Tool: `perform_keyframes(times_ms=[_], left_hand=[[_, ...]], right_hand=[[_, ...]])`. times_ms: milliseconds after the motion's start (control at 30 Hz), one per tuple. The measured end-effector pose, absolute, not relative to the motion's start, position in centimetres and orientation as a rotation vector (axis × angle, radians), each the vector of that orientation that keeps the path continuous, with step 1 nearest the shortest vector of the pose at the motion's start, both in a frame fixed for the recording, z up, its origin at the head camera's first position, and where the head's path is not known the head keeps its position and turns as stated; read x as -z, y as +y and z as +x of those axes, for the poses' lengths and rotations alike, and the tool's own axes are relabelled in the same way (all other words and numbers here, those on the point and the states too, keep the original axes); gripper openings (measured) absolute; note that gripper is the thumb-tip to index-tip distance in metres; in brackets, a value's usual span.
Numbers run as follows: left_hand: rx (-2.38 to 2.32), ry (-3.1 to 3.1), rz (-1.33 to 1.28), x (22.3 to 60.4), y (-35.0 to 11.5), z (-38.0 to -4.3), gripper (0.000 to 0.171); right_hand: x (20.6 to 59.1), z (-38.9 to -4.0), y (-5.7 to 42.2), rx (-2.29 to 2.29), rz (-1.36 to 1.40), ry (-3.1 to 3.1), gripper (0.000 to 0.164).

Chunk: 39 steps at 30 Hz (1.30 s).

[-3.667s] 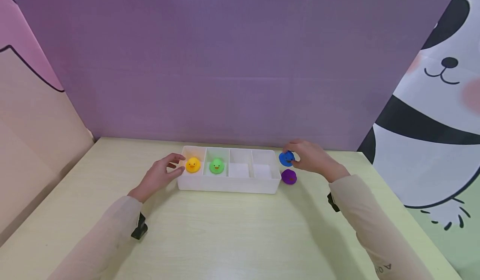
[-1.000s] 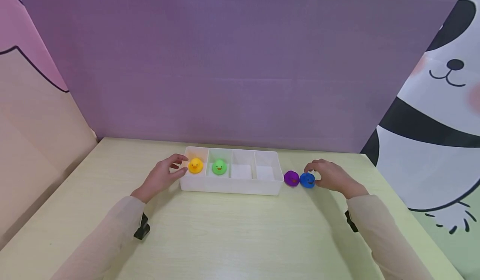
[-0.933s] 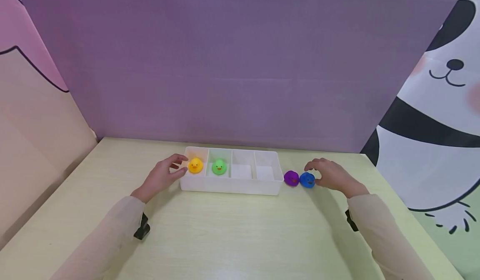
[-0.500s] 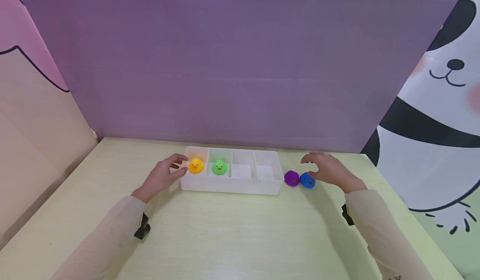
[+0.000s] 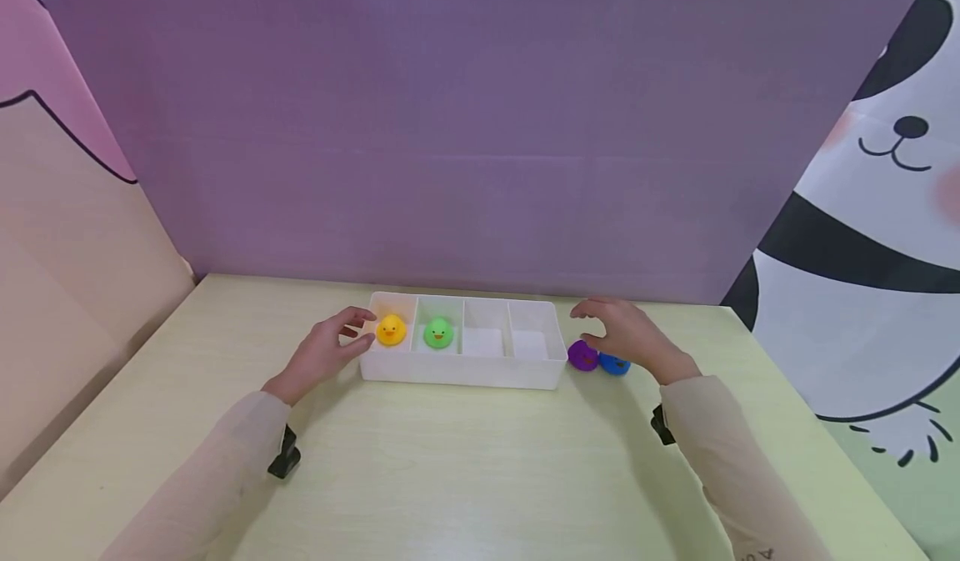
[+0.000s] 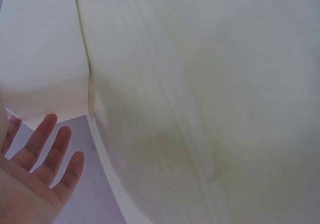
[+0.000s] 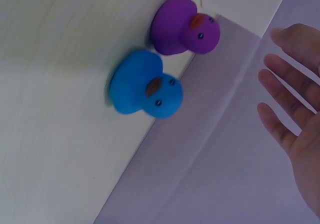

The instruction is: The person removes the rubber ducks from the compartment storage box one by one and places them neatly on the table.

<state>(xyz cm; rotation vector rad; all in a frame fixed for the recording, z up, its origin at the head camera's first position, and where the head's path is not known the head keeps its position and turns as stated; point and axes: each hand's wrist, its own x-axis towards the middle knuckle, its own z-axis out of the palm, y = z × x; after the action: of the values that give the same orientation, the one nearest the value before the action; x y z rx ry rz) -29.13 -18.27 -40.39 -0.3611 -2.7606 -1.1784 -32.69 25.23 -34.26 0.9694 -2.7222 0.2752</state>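
A white box with compartments (image 5: pixel 463 371) stands on the table. In its leftmost compartment sits a yellow rubber duck (image 5: pixel 391 330), and a green rubber duck (image 5: pixel 438 333) sits in the one beside it. My left hand (image 5: pixel 322 353) is at the box's left end with relaxed fingers, holding nothing. Right of the box, a purple rubber duck (image 7: pixel 182 26) and a blue rubber duck (image 7: pixel 145 86) rest side by side on the table. My right hand (image 5: pixel 630 336) hovers above these two, fingers spread and nothing in them; it partly covers the blue duck in the head view.
The pale wooden table (image 5: pixel 450 461) reaches back to a purple cloth backdrop (image 5: pixel 465 144). A panda-printed sheet (image 5: pixel 885 311) borders the right side, a beige and pink printed panel (image 5: pixel 67 277) the left.
Earlier my right hand held the blue duck behind the purple one, then set it down to the purple duck's right. It has since let go, risen and shifted left. The left hand stays put.
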Motion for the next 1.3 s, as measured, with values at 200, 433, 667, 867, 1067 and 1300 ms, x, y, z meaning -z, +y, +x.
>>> perform_keyframes(times_ms=[200, 433, 667, 867, 1067, 1300], left_hand=[[1.185, -2.758, -0.364, 40.3, -18.2, -29.1, 0.035], [1.199, -2.769, -0.352, 40.3, -18.0, -29.1, 0.036], [1.194, -2.779, -0.344, 40.3, -18.0, -29.1, 0.036], [1.188, -2.773, -0.353, 40.2, -18.1, -29.0, 0.035], [1.187, -2.771, -0.354, 40.1, -18.1, -28.9, 0.036], [1.194, -2.758, -0.366, 40.1, -18.1, -28.8, 0.035]], right_hand=[[34.2, -32.7, 23.7, -0.319, 1.016, -2.679, 0.030], [34.1, -32.8, 21.4, -0.321, 1.071, -2.666, 0.030], [34.3, -32.8, 18.8, -0.297, 1.168, -2.606, 0.029], [34.4, -32.9, 16.5, -0.237, 1.231, -2.592, 0.029], [34.6, -33.1, 14.1, -0.206, 1.263, -2.620, 0.031], [34.8, -33.3, 11.7, -0.156, 1.324, -2.588, 0.029]])
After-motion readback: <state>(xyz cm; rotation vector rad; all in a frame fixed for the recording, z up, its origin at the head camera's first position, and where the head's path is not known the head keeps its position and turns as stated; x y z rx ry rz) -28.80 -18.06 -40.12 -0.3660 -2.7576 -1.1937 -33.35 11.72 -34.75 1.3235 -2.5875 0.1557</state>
